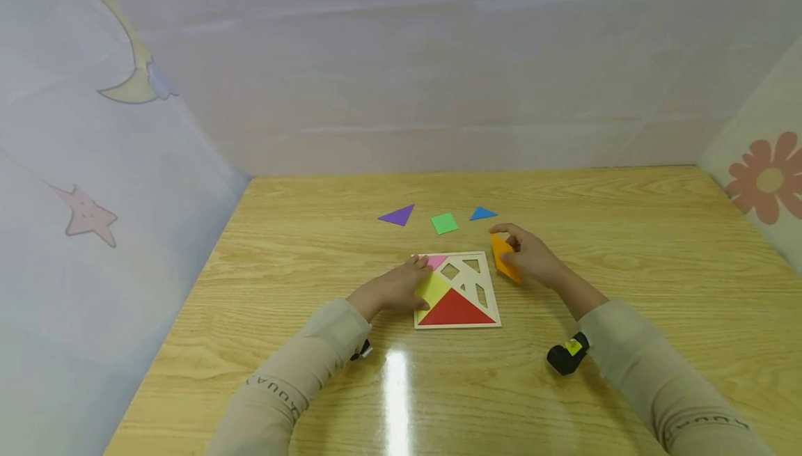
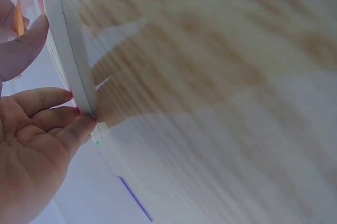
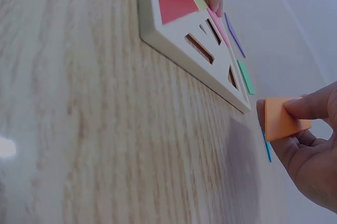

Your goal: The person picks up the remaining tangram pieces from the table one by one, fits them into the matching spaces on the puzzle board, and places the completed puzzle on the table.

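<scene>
A square wooden tangram board (image 1: 472, 282) lies on the table with a red triangle (image 1: 456, 310), a yellow triangle (image 1: 434, 289) and a pink piece (image 1: 436, 261) set in it. Several cut-outs show bare in its right half. My left hand (image 1: 397, 287) rests on the board's left edge, fingers over the yellow and pink pieces; in the left wrist view its fingertips touch the board's side. Just right of the board, my right hand (image 1: 532, 257) pinches an orange parallelogram (image 1: 505, 258) between thumb and fingers, held tilted above the table. The right wrist view shows the thumb on the orange parallelogram's face (image 3: 279, 121).
Behind the board lie a purple triangle (image 1: 399, 216), a green square (image 1: 444, 223) and a blue triangle (image 1: 483, 214). The wooden table (image 1: 301, 233) meets a pale wall (image 1: 388, 94) at the back, with printed walls at both sides. A black wrist device (image 1: 567, 355) hangs under the right sleeve.
</scene>
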`<state>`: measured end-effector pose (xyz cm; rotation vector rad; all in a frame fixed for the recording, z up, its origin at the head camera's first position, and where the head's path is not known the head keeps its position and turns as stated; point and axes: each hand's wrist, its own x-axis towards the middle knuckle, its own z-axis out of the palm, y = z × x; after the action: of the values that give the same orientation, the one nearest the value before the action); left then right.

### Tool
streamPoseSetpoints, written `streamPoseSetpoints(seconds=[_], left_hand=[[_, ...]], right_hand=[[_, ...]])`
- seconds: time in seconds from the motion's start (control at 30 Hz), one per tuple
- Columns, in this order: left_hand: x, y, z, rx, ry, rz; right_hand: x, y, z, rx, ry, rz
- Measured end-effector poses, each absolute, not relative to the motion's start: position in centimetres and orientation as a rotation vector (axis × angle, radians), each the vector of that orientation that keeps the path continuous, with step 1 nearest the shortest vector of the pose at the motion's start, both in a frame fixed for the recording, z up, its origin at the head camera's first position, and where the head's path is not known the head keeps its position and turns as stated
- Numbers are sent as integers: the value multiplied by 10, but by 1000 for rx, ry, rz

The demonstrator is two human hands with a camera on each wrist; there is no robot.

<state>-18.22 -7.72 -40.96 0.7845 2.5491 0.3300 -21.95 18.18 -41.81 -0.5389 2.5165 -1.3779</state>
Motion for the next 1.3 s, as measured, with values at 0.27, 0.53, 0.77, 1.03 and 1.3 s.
streamPoseSetpoints(seconds=[0.27, 0.53, 0.77, 1.03, 1.3], left_hand=[[-184, -78, -412, 815, 2554, 332], [-185, -78, -412, 804, 2551, 352], [-184, -78, -413, 796, 2553, 356], [-183, -77, -412, 794, 2552, 346], [-184, -78, -413, 801, 2558, 339]], right_hand=[[-215, 177, -416, -526, 2446, -1416], [-214, 174, -418, -522, 2438, -1416], [-211, 171, -417, -477, 2407, -1415], [-209, 167, -418, -466, 2344, -1462], [-208, 164, -421, -466, 2315, -1478]])
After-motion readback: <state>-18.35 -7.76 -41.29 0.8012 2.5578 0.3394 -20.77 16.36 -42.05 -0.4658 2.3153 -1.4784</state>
